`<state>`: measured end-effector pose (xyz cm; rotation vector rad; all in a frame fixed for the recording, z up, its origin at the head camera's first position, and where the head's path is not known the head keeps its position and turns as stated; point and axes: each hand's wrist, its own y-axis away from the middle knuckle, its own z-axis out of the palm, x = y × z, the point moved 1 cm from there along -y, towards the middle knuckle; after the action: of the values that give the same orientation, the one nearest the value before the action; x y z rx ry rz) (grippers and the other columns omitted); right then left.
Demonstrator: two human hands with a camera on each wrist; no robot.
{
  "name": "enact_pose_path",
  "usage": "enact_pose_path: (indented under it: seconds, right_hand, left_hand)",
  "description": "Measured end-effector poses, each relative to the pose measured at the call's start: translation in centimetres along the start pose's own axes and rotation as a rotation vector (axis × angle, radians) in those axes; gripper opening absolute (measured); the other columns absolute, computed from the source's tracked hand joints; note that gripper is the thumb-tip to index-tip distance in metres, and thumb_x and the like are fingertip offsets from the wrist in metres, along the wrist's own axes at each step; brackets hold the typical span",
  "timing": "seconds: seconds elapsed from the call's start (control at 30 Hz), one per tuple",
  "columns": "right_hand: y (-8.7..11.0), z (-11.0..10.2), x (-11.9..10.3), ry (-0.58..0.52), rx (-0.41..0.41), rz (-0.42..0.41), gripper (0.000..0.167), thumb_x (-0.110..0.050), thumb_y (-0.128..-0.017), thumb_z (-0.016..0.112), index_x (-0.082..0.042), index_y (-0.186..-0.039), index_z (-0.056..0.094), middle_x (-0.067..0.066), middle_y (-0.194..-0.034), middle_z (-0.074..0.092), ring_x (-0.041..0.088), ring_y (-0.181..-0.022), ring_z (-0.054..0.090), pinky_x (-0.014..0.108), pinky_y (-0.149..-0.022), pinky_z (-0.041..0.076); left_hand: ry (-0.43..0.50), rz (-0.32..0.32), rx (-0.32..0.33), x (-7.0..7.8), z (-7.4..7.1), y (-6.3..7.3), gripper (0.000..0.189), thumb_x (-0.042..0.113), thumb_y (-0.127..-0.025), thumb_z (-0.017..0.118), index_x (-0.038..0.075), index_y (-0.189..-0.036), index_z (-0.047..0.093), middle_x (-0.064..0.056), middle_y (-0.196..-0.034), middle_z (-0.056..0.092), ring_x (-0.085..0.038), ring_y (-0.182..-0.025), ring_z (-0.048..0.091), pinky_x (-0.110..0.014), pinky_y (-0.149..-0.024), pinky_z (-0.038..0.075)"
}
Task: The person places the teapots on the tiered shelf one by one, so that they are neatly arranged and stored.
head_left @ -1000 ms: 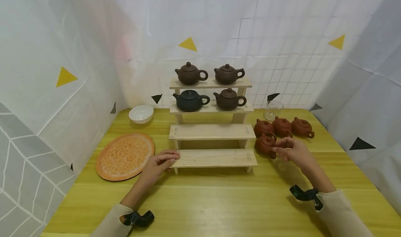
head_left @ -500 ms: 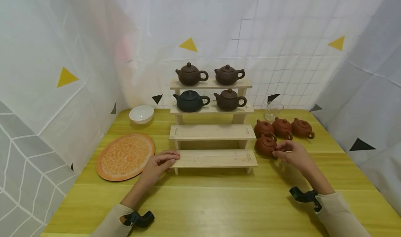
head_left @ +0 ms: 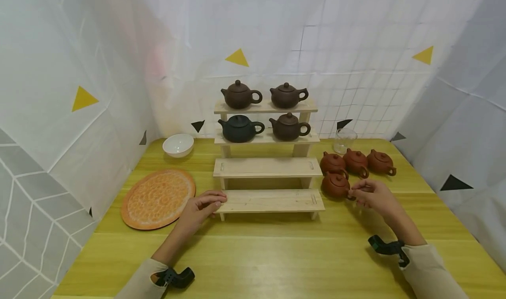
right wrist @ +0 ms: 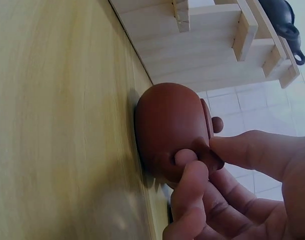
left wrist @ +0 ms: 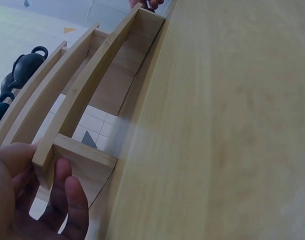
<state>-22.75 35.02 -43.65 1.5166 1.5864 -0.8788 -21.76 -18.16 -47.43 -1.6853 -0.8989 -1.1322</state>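
Note:
My right hand (head_left: 376, 198) pinches the handle of a small reddish-brown teapot (head_left: 335, 186), which stands upright on the table right of a stepped wooden stand (head_left: 272, 201). In the right wrist view, a fingertip pokes into the handle's loop and the thumb (right wrist: 252, 150) presses on top. My left hand (head_left: 199, 207) holds the left end of the stand's lowest board, thumb above and fingers below in the left wrist view. Behind the held teapot are three similar teapots: one close behind it (head_left: 332, 163), one in the middle (head_left: 356, 162), and one at right (head_left: 381, 162).
Two dark brown teapots (head_left: 239, 95) sit on the top step. A blackish teapot (head_left: 239, 129) and a brown teapot (head_left: 288, 127) occupy the step below. A white bowl (head_left: 178, 145) and round orange mat (head_left: 159, 198) lie left; a clear glass (head_left: 345, 141) stands back right.
The held teapot has turned a little, its handle swinging outward to the right along with my right hand. My left hand stays where it was on the stand.

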Motion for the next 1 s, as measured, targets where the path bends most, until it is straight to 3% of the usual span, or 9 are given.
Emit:
enact_pose_path:
  seconds: [0.53, 1.0]
  right_hand:
    - [-0.12, -0.48, 1.02, -0.182, -0.055, 0.036, 0.036, -0.018, -0.110, 0.057, 0.015, -0.124, 0.054, 0.018, -0.110, 0.069, 0.027, -0.089, 0.072, 0.038, -0.076, 0.061]
    - [0.05, -0.22, 0.69, -0.183, -0.025, 0.022, 0.031, -0.015, -0.111, 0.054, 0.014, -0.121, 0.054, 0.021, -0.110, 0.065, 0.028, -0.087, 0.070, 0.038, -0.077, 0.060]
  left_hand:
    - [0.025, 0.002, -0.001, 0.01, 0.04, 0.18, 0.021, 0.010, -0.106, 0.064, 0.001, -0.120, 0.077, -0.016, -0.136, 0.062, -0.021, -0.116, 0.062, -0.038, -0.074, 0.059]
    - [0.028, -0.002, -0.002, -0.39, -0.03, 0.14, 0.023, 0.012, -0.106, 0.064, 0.000, -0.121, 0.076, -0.016, -0.137, 0.061, -0.020, -0.119, 0.061, -0.037, -0.074, 0.059]
